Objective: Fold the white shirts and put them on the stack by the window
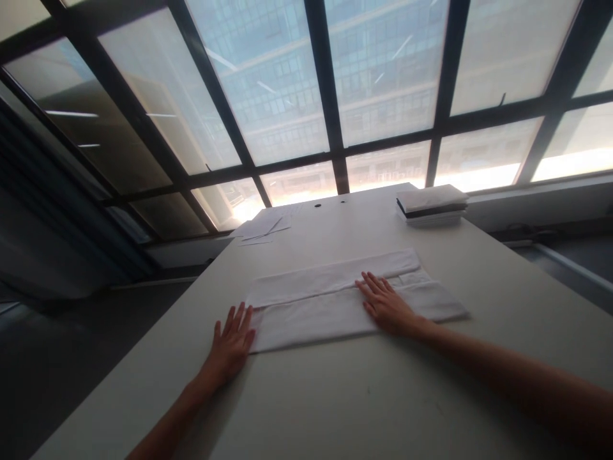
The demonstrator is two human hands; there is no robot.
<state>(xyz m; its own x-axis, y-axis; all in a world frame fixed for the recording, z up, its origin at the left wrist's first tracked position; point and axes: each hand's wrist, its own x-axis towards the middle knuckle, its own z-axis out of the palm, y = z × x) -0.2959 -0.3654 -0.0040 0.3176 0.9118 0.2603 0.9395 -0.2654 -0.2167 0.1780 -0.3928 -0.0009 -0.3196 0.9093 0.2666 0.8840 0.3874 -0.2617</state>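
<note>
A white cloth, folded lengthwise into a long strip, lies across the middle of a pale table. My left hand rests flat with fingers spread at the cloth's left end, fingertips touching its edge. My right hand lies flat, fingers stretched out, on top of the cloth right of its middle, along the fold line. Neither hand grips anything.
A stack of folded cloths, white with a dark layer, sits at the table's far right. Loose paper sheets lie at the far left corner. Large windows with dark frames rise behind the table. Dark floor lies to the left.
</note>
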